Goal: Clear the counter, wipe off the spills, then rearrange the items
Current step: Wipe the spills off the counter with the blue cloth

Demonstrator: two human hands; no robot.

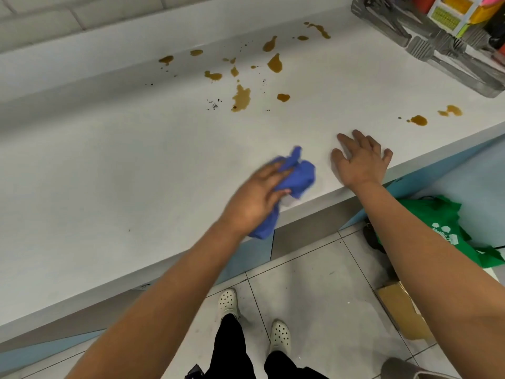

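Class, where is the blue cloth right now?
In the head view, the blue cloth lies at the white counter's front edge, under the left hand, just left of the flat right hand.

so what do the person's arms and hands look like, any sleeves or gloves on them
Both forearms are bare as far as the frame shows: no sleeves in view. The left hand and right hand wear no gloves, and no rings, watch or wristbands show.
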